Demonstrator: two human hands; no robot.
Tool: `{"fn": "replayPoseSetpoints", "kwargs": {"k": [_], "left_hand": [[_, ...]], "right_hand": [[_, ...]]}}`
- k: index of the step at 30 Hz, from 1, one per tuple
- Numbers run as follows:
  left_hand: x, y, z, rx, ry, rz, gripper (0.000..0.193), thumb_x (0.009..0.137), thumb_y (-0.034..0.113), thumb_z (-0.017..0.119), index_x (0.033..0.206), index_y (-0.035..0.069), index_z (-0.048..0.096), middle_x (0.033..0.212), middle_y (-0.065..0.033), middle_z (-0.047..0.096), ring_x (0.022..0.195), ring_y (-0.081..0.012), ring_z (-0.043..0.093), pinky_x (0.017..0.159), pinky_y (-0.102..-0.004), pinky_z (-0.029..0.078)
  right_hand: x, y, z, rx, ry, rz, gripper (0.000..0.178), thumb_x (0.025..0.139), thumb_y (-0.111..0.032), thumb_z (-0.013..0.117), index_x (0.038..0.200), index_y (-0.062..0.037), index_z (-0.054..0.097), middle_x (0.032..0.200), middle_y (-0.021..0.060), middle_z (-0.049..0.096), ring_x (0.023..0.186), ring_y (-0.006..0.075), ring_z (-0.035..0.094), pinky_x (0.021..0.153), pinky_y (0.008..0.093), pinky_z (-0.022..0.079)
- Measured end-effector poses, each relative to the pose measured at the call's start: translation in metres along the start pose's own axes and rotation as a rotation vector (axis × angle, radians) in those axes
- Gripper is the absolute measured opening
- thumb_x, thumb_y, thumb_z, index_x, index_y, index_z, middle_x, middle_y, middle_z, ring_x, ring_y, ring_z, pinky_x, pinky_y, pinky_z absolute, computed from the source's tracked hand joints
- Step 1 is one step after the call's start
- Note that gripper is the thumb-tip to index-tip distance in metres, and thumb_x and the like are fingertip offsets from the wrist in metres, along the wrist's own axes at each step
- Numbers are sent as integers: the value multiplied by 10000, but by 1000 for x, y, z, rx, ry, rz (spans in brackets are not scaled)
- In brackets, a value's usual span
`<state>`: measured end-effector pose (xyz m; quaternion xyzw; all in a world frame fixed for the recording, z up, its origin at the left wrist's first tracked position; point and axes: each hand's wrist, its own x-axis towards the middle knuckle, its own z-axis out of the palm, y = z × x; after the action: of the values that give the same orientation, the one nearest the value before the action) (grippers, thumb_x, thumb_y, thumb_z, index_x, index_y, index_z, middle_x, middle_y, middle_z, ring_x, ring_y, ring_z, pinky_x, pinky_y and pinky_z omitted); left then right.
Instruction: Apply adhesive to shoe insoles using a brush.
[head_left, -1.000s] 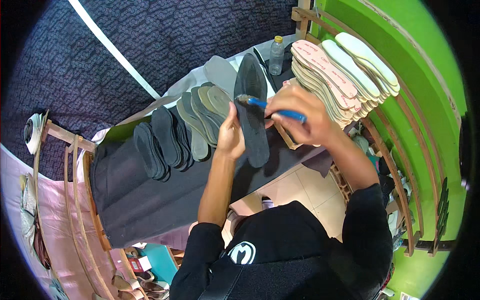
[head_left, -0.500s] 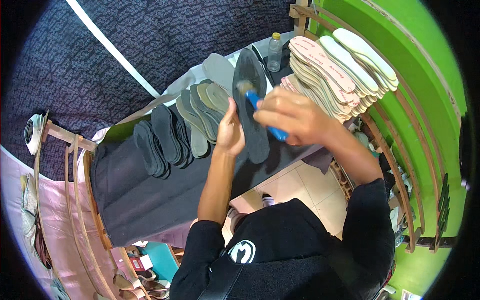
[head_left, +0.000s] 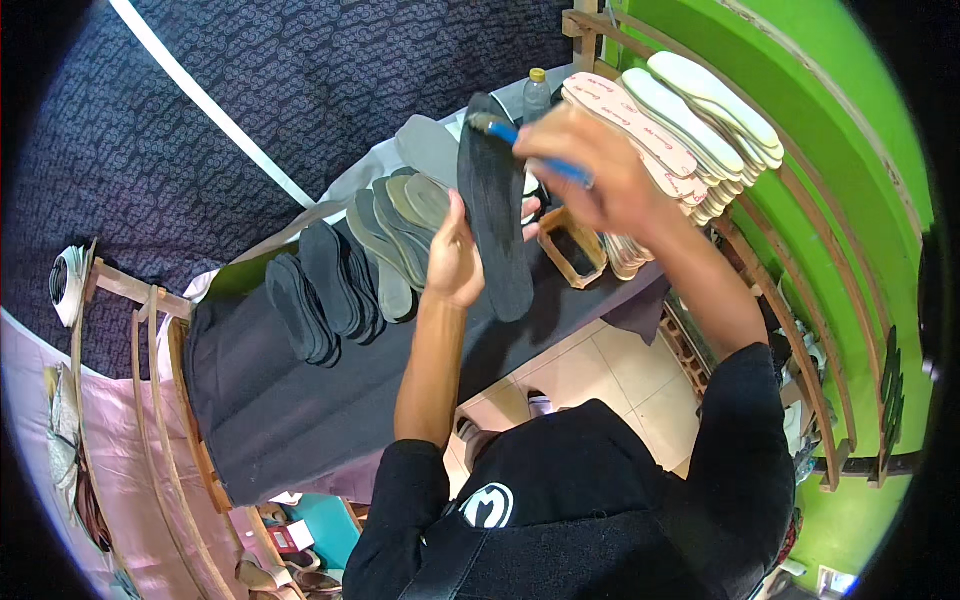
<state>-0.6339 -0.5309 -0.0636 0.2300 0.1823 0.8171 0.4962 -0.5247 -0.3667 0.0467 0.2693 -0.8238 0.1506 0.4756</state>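
A long black shoe insole is in my left hand, thumb along its near-left edge and fingertips showing past its right edge. My right hand, blurred by motion, is closed around a brush with a blue handle. The bristles touch the insole's upper surface close to its far end. Below my right hand, on the table, stands a small open-topped box with something dark inside.
Stacks of black insoles and olive-grey insoles lie on the dark-covered table. A tall pile of white and pink insoles rises at the right, beside a clear bottle. Wooden rails run along the green wall.
My right hand has moved the brush from the insole's upper middle toward its far end. The open box, hidden before, now shows beneath my hand. My left hand keeps its hold.
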Motion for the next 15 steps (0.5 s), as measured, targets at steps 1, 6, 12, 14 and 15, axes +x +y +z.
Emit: {"fn": "replayPoseSetpoints", "kwargs": {"k": [1, 6, 12, 14, 15], "left_hand": [[3, 5, -5, -65, -44, 5, 583, 1045, 478, 271, 1403, 42, 418, 1326, -174, 550, 1230, -359, 541, 1030, -493, 459], [4, 23, -3, -58, -60, 62, 606, 1036, 500, 275, 1419, 47, 399, 1360, -188, 518, 1271, -372, 502, 1050, -518, 442], [-5, 21, -2, -132, -117, 22, 622, 1035, 508, 254, 1420, 42, 403, 1388, -203, 493, 1281, -402, 486, 1049, -552, 434], [-5, 15, 3, -127, -119, 19, 626, 1037, 504, 245, 1429, 38, 389, 1390, -210, 489, 1283, -411, 480, 1049, -559, 429], [-6, 12, 6, -120, -115, 24, 629, 1038, 499, 236, 1438, 34, 375, 1392, -217, 485, 1285, -421, 474, 1049, -566, 425]], "right_hand": [[-5, -10, 2, 43, -101, -30, 457, 626, 15, 665, 1076, -46, 612, 1000, 109, 607, 907, 318, 615, 775, 398, 523], [-30, -45, 13, 151, -279, -97, 412, 670, -41, 682, 1078, -31, 628, 1030, 118, 620, 893, 314, 623, 808, 414, 519], [-14, -23, -3, 418, -163, 294, 166, 862, -79, 688, 1011, -36, 628, 920, 88, 615, 815, 226, 596, 748, 323, 480], [-9, -7, -7, 578, -32, 496, 142, 888, -95, 680, 1005, -31, 631, 912, 41, 575, 810, 136, 570, 715, 268, 455], [-4, 0, -12, 559, -8, 501, 135, 901, -98, 670, 1011, -28, 633, 911, 25, 556, 816, 111, 558, 712, 251, 450]]}}
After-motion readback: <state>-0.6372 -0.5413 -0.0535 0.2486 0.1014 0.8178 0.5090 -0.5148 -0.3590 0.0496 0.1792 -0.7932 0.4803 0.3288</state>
